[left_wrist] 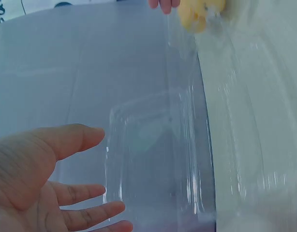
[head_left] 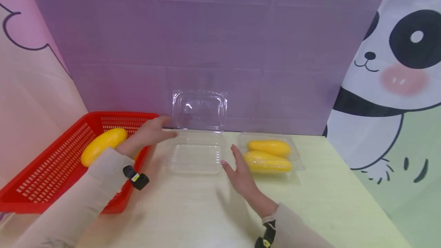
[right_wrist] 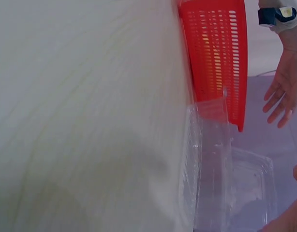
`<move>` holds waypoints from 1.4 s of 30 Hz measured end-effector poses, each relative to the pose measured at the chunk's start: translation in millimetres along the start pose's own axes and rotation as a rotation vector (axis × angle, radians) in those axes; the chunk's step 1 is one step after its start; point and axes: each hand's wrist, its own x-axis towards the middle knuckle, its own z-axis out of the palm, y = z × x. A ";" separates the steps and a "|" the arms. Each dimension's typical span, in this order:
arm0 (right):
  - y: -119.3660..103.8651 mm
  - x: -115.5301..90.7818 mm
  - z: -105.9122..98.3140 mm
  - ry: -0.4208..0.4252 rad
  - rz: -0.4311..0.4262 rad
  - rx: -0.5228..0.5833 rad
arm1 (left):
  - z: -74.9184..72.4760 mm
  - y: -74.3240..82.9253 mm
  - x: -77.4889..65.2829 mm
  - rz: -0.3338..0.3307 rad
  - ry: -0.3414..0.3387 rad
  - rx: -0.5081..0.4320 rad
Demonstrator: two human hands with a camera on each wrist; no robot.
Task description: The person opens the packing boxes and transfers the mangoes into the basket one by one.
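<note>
A clear plastic clamshell box [head_left: 196, 158] stands opened on the table between my hands, its lid [head_left: 200, 110] raised at the back. My left hand [head_left: 151, 132] hovers beside the lid's left edge, over the basket's corner, thumb and fingers spread and holding nothing; the left wrist view shows the same hand [left_wrist: 37, 174] apart from the lid [left_wrist: 153, 154]. To the right of the base, my right hand [head_left: 242, 177] is raised with extended fingers, also holding nothing. Just beyond it, a second clear box [head_left: 294, 152] contains two smooth, oblong yellow fruits [head_left: 268, 162].
At the left, a red perforated plastic basket [head_left: 62, 163] holds a large yellow fruit [head_left: 103, 145]; my left forearm reaches across it and hides part of the inside. A purple cloth backdrop [head_left: 213, 41] rises behind the table [head_left: 193, 209]. A panda-printed sheet [head_left: 365, 137] hangs at the right.
</note>
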 end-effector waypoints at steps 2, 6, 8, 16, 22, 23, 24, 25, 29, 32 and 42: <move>0.5 2.4 -6.1 0.007 0.002 0.015 | 5.3 4.4 2.1 -0.010 -0.006 -0.021; 5.2 7.7 -19.0 0.033 0.033 0.048 | 17.1 12.6 7.6 -0.012 -0.022 -0.041; 8.1 9.4 -25.9 0.045 0.039 0.048 | 22.5 16.3 9.8 -0.012 -0.027 -0.045; 14.3 13.6 -54.8 0.069 0.085 0.093 | 42.1 30.0 17.3 0.008 -0.042 -0.053; 21.5 13.8 -80.6 0.084 0.121 0.068 | 56.2 43.6 20.3 0.009 -0.054 -0.051; 23.7 13.7 -85.2 0.090 0.123 0.061 | 58.2 47.3 21.1 0.010 -0.056 -0.050; 26.1 13.6 -89.8 0.097 0.128 0.049 | 59.6 51.0 21.7 0.024 -0.055 -0.041; 28.2 13.4 -94.4 0.102 0.135 0.026 | 61.0 54.8 22.6 0.035 -0.057 -0.035; 35.4 11.6 -114.5 0.110 0.160 -0.042 | 67.9 66.5 26.3 0.073 -0.065 -0.023; 38.3 10.5 -128.6 0.102 0.186 -0.077 | 74.4 71.9 28.6 0.084 -0.067 -0.024; 57.1 10.8 -165.5 0.075 0.228 -0.172 | 92.8 82.2 35.6 0.122 -0.065 -0.011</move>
